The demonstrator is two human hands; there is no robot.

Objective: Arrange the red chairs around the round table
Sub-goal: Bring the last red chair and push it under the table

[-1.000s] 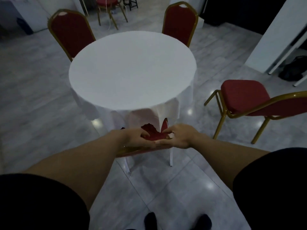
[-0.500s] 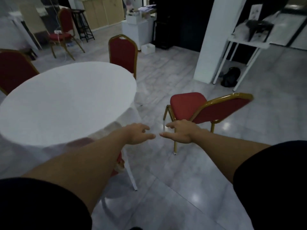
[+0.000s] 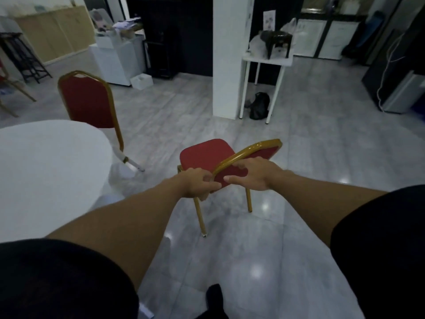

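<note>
A red chair (image 3: 204,155) with a gold frame stands on the tiled floor in front of me, its seat facing away and its back toward me. My left hand (image 3: 199,184) grips the left end of the chair's backrest. My right hand (image 3: 251,174) is closed over the top rail of the same backrest. The round table (image 3: 46,171) with a white cloth fills the left side. A second red chair (image 3: 86,102) stands at the table's far edge, facing it.
A white pillar (image 3: 230,56) rises behind the chair. Beside it stands a white side table (image 3: 268,59) with a black bag (image 3: 259,105) under it. A white cabinet (image 3: 117,61) and box sit at the back left. Open floor lies to the right.
My view has swung right, away from the table and the chair tucked under it. Both hands let go of that chair, crossed over open, and now hold the free chair's backrest.
</note>
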